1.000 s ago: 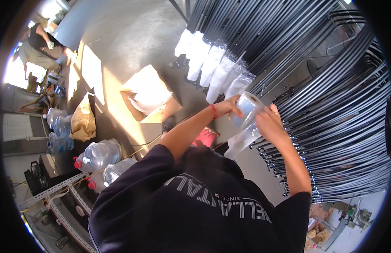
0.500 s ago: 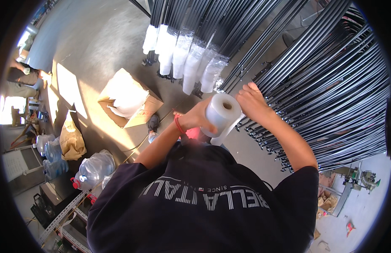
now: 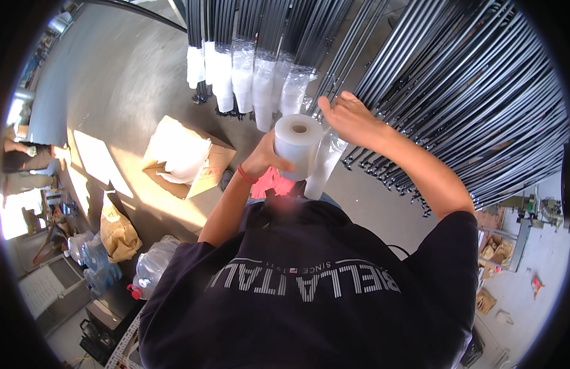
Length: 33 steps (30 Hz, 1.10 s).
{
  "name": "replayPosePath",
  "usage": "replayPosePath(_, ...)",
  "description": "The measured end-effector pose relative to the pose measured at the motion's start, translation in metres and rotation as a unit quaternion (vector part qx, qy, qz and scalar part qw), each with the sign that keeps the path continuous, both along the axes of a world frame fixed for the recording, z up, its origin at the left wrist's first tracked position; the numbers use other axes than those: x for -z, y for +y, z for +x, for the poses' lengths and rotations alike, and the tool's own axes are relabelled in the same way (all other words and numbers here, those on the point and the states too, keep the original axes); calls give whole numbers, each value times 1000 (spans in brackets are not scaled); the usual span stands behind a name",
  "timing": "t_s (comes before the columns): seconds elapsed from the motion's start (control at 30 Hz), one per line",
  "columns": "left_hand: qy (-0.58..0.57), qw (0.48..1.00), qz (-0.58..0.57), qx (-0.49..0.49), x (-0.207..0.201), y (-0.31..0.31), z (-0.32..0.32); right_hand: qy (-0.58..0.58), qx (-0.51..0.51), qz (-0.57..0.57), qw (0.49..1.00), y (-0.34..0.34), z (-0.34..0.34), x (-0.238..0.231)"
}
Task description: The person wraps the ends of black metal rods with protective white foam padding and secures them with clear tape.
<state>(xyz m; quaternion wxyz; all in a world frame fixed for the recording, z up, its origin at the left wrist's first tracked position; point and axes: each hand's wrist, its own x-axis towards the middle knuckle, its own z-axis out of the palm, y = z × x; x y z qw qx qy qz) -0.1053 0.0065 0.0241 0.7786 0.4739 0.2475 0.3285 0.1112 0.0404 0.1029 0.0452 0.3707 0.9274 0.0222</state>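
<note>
A thick roll of clear stretch film (image 3: pixel 297 150) stands nearly upright in front of my chest, its round core opening facing up. My left hand (image 3: pixel 266 157) is wrapped round its left side. A loose strip of the film (image 3: pixel 325 161) hangs between the roll and my right hand (image 3: pixel 354 120), which is closed on its upper edge; the fingertips are partly hidden. My right hand is close to a few thin black rods (image 3: pixel 341 77). Just beyond the roll hang bundles of black rods with their ends wrapped in white film (image 3: pixel 263 92).
Many more black rods (image 3: pixel 475 111) hang in dense rows at the right. An open cardboard box (image 3: pixel 214 163) with white material inside stands on the floor at left. Beyond it are a brown paper bag (image 3: pixel 119 230) and large plastic bottles (image 3: pixel 156 261). Another person's legs (image 3: pixel 33 158) show at far left.
Both hands have moved up and to the left, carrying the roll closer to the wrapped rod ends. More of the film strip now shows between the roll and my right hand.
</note>
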Motion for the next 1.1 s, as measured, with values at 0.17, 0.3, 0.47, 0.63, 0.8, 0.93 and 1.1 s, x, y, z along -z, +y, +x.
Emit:
replayPosePath(0.17, 23, 998, 56, 19, -17, -9, 7, -15, -5, 12, 1000, 3, -5, 10)
replayPosePath(0.3, 171, 957, 233, 28, -21, -16, 13, -15, -1, 5, 1000, 1, -11, 3)
replayPosePath(0.47, 129, 976, 177, 16, -23, -19, 12, -11, -36, -48, 998, 4, 1, -1)
replayPosePath(0.63, 94, 985, 145, 22, -24, -26, 12, -44, -37, -141, 988, 24, -8, -13)
replayPosePath(0.8, 96, 983, 154, 10, -25, -21, 13, -77, 12, -158, 984, 32, -15, -7)
replayPosePath(0.93, 29, 996, 81, 11, -11, -4, -11, -56, 8, -107, 993, 26, -28, -5)
replayPosePath(1.1, 19, 998, -28, 53, -37, -8, -30, -25, -8, -46, 999, 20, -18, 5)
